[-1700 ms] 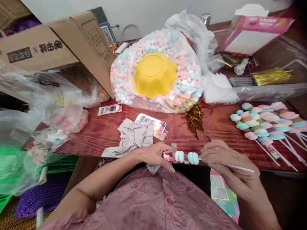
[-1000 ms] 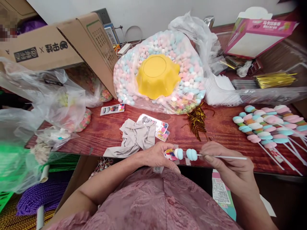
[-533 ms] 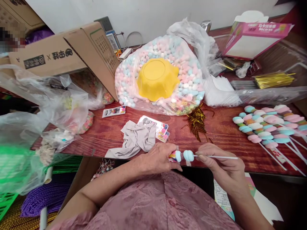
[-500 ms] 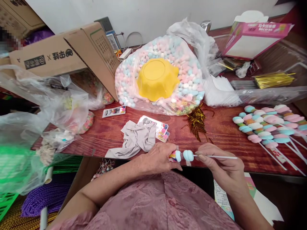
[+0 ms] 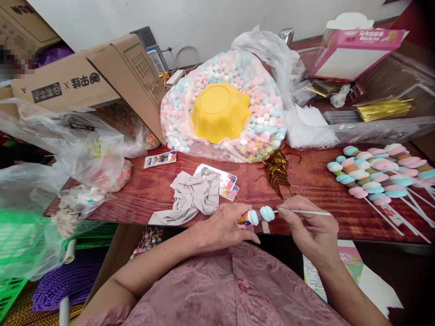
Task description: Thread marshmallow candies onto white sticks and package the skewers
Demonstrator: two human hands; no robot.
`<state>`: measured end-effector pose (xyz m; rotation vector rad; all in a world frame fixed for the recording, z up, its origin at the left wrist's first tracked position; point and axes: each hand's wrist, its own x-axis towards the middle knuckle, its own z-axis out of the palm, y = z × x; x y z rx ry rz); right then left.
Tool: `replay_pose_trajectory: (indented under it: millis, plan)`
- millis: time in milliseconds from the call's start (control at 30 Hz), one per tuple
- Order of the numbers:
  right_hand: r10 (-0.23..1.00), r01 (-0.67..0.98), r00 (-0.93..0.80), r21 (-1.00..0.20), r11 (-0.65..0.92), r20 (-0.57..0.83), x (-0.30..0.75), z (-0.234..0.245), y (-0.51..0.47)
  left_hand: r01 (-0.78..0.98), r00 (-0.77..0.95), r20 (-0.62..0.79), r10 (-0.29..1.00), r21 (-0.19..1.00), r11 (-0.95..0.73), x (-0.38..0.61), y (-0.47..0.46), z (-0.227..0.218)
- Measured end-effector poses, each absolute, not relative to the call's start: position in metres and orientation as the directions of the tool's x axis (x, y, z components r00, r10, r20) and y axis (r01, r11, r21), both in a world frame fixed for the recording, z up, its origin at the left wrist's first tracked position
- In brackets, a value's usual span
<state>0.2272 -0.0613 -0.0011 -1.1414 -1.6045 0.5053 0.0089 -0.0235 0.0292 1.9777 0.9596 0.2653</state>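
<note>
My left hand point(image 5: 226, 224) is closed around a small colourful wrapper with a blue-and-white marshmallow piece point(image 5: 252, 218) at its end. My right hand point(image 5: 307, 222) pinches a thin white stick point(image 5: 307, 212), which carries a blue marshmallow point(image 5: 267, 213) on its tip. Both hands sit at the near edge of the red wooden table point(image 5: 312, 181), and the two sweets are almost touching. Several finished marshmallow skewers point(image 5: 374, 174) lie in a pile at the right.
A big clear bag of pastel marshmallows point(image 5: 258, 113) with an upturned yellow bowl point(image 5: 220, 110) on it stands at the back. Gold twist ties point(image 5: 277, 170), a grey cloth point(image 5: 193, 197), printed cards point(image 5: 227, 183), a cardboard box point(image 5: 88, 77), plastic bags point(image 5: 68, 149) and a pink box point(image 5: 356, 50) surround it.
The hands have risen slightly toward the table edge. A small gap has opened between the blue marshmallow on the stick and the piece in my left hand.
</note>
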Motion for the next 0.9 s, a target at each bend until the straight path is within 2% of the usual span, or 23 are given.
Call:
replay_pose_trajectory:
  millis: [167, 300, 367, 467, 567, 633, 700, 800, 900]
  plan:
    - [0.76, 0.574, -0.104, -0.585, 0.573, 0.642, 0.222, 0.005, -0.064, 0.516, 0.674, -0.206, 0.709, 0.819, -0.252, 0.009, -0.024, 0.038]
    - [0.732, 0.614, -0.16, -0.514, 0.599, 0.662, 0.219, 0.009, -0.065, 0.542, 0.656, -0.223, 0.721, 0.804, -0.245, 0.009, -0.025, 0.037]
    - [0.734, 0.573, -0.175, -0.539, 0.618, 0.656, 0.218, 0.009, -0.064, 0.547, 0.651, -0.232, 0.723, 0.804, -0.235, 0.01, -0.025, 0.036]
    - [0.783, 0.411, -0.217, -0.673, 0.615, 0.583, 0.22, 0.009, -0.063, 0.56, 0.656, -0.255, 0.711, 0.795, -0.232, 0.01, -0.025, 0.034]
    - [0.854, 0.213, -0.279, -0.838, 0.502, 0.44, 0.223, 0.007, -0.057, 0.602, 0.66, -0.31, 0.684, 0.763, -0.235, 0.011, -0.026, 0.032]
    - [0.882, 0.121, -0.303, -0.904, 0.411, 0.361, 0.227, 0.004, -0.052, 0.604, 0.668, -0.325, 0.669, 0.762, -0.234, 0.01, -0.026, 0.032]
    - [0.89, 0.05, -0.316, -0.93, 0.363, 0.33, 0.23, 0.002, -0.048, 0.581, 0.679, -0.315, 0.663, 0.782, -0.224, 0.008, -0.025, 0.033]
    - [0.874, -0.043, -0.316, -0.926, 0.376, 0.37, 0.234, -0.001, -0.045, 0.552, 0.696, -0.333, 0.636, 0.814, -0.178, 0.001, -0.019, 0.034]
    - [0.851, -0.09, -0.289, -0.897, 0.432, 0.439, 0.238, -0.003, -0.046, 0.532, 0.734, -0.416, 0.537, 0.844, -0.073, -0.004, -0.011, 0.028]
